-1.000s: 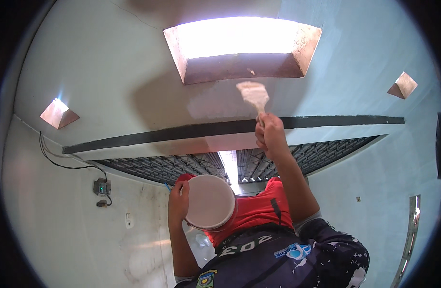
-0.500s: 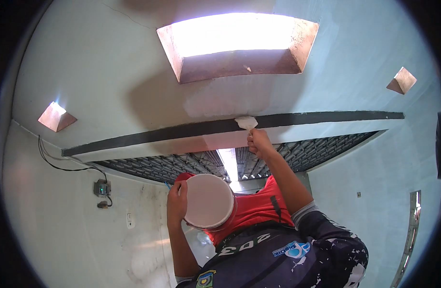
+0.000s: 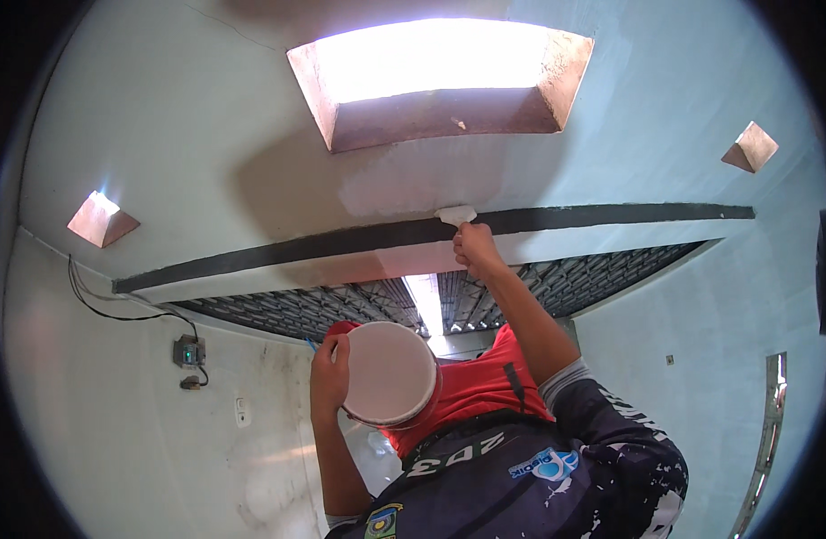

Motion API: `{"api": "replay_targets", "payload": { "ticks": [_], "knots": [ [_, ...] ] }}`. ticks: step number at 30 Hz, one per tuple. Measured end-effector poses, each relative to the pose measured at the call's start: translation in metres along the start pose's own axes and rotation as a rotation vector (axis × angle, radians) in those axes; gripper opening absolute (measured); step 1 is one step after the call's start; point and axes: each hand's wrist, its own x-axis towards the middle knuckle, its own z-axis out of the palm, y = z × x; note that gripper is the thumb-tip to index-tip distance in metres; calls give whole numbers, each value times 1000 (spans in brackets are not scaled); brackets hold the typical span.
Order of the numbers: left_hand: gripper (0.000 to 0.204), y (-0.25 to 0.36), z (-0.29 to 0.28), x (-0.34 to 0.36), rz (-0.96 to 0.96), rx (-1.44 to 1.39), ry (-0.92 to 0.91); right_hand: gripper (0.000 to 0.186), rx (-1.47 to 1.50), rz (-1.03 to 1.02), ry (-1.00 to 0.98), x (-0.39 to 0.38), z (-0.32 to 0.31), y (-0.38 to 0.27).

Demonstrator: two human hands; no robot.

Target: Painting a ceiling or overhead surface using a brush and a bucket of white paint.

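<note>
My right hand [image 3: 476, 247] is raised and closed around the handle of a paintbrush with a wide, white-coated head [image 3: 456, 214]. The brush head lies against a long dark grey band [image 3: 359, 240] across the wall, at the band's upper edge. Fingers of my left hand [image 3: 330, 373] grip the left rim of a round bucket [image 3: 428, 409], close to my chest. The bucket's inside looks whitish; how much paint it holds I cannot tell.
Above the band is a bright, deep window opening [image 3: 444, 117], with small diamond-shaped openings [image 3: 103, 220] to either side. Below it runs a dark patterned grille [image 3: 593, 280]. A small box with cables [image 3: 188, 351] and a white switch plate [image 3: 242, 411] are on the left wall.
My right hand has moved slightly left and up. The brush head now appears flatter, at the band's top edge. My left hand still holds the bucket in nearly the same place.
</note>
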Motion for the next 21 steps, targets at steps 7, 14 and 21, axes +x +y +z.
{"api": "replay_targets", "payload": {
  "ticks": [7,14,21],
  "knots": [
    [40,-4,-3,-1,-12,-48,-9,19,-155,-184,33,-37,-12,6],
    [39,-4,-1,2,-11,-37,-8,40,-648,-570,368,-61,-50,30],
    [40,-2,-1,0,-4,-32,-9,27,-114,-173,103,-46,-62,29]
  ]
}}
